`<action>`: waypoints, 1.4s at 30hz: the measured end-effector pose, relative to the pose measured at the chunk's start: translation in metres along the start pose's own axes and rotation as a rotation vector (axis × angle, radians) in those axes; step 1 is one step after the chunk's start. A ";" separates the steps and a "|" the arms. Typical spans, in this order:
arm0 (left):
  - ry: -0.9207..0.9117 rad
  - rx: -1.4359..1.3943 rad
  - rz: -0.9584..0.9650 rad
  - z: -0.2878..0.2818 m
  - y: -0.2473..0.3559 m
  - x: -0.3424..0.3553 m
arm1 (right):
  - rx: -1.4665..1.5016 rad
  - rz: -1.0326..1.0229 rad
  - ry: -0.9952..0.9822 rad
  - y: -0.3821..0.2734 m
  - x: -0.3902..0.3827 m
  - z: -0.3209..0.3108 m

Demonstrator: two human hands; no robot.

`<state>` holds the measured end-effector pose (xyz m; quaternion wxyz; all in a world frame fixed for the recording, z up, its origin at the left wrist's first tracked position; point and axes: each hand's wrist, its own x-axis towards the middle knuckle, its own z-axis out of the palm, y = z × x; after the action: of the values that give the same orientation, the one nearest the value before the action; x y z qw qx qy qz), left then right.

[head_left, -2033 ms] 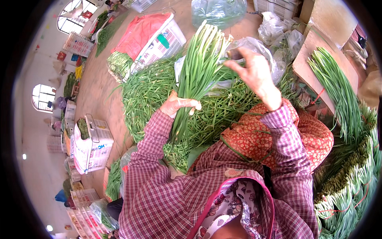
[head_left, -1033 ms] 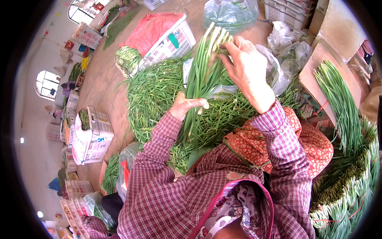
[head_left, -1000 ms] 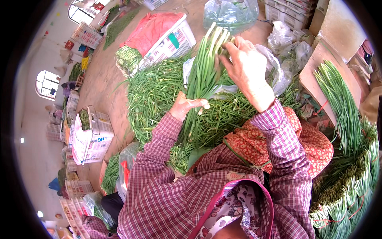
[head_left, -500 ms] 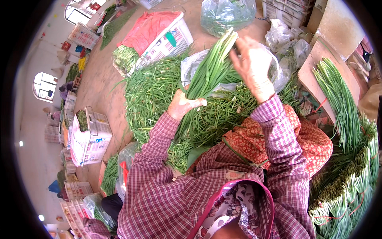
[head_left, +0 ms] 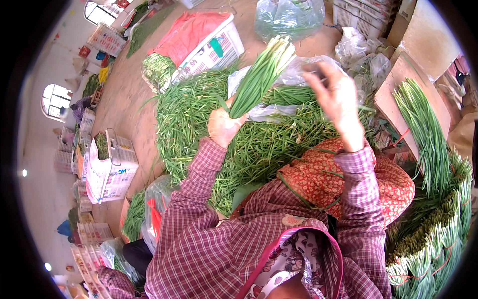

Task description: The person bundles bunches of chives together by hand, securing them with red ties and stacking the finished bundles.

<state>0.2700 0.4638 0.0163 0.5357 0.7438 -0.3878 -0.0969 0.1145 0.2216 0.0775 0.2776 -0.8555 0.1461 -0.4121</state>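
My left hand (head_left: 223,125) is closed round the lower, leafy part of a bunch of garlic chives (head_left: 260,78). The pale stem ends point up and away to the right. Apart from the bunch, to its right, my right hand (head_left: 339,102) is raised with thumb and fingers spread, the fingertips blurred. A loose green leaf (head_left: 366,108) shows beside its wrist. Under both hands spreads a heap of loose chive leaves (head_left: 194,119). More chives (head_left: 291,94) lie on a clear plastic bag (head_left: 294,74) just beyond.
A white crate (head_left: 214,55) under red cloth stands far left of the heap. Chives (head_left: 423,132) rest on a tilted board (head_left: 398,94) at right, above tied bundles (head_left: 433,239). A filled plastic bag (head_left: 290,20) stands at the back; another white crate (head_left: 113,167) is at left.
My right hand has moved away from the bunch, to the right and toward me. The left hand has shifted slightly with the bunch. Loose leaves now lie on the red flowered cloth over my lap.
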 end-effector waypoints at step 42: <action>0.057 1.100 0.439 -0.045 0.040 0.004 | 0.163 0.180 -0.355 0.042 0.005 -0.016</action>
<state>0.2789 0.4883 0.0706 0.0894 0.8169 -0.5114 0.2514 0.1041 0.1797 0.0639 0.4032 -0.8728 0.1369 -0.2388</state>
